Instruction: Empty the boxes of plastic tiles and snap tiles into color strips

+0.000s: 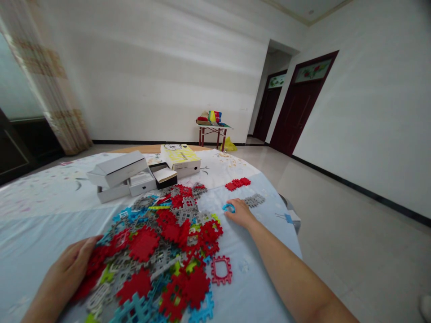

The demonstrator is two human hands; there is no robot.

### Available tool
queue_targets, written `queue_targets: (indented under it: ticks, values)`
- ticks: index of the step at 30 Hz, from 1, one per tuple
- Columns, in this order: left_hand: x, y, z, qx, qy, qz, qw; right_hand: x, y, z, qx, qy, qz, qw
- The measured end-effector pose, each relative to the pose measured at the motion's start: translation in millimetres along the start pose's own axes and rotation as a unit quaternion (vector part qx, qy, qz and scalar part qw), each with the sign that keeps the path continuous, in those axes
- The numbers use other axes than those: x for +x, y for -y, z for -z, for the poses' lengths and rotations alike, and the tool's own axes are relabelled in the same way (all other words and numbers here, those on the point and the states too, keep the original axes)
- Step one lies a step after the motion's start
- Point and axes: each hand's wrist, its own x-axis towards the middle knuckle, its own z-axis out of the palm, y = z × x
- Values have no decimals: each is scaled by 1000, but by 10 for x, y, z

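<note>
A large heap of plastic interlocking building pieces in red (144, 243), grey, blue and lime green spreads over the table in front of me. At its left edge lies my left hand (72, 264), its fingers stretched along the pieces and touching them; I see no piece held there. My right hand (241, 212) is to the right of the heap, thumb and fingers closed on a small blue building piece (228, 207). Just beyond that hand lies a joined grey strip of pieces (255, 200), and farther off a joined red strip (237, 183). A red square frame piece (221, 270) lies beside the heap.
Behind the heap stand white boxes (117, 168), a small black box (163, 175) and a yellow-and-white box (181, 159). The round table carries a pale blue cloth (266, 264). A small side table (213, 127) with colourful items stands by the far wall.
</note>
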Motion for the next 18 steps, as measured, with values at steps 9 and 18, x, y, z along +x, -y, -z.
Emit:
queue_targets:
  ticks: [9,18]
  values:
    - [-1,35,-24,-33,60,66,995,297,102,27,-7,3,25,1000]
    - [-48,-72,37,-58,61,78,993,644,293,-111,-15,8,35,999]
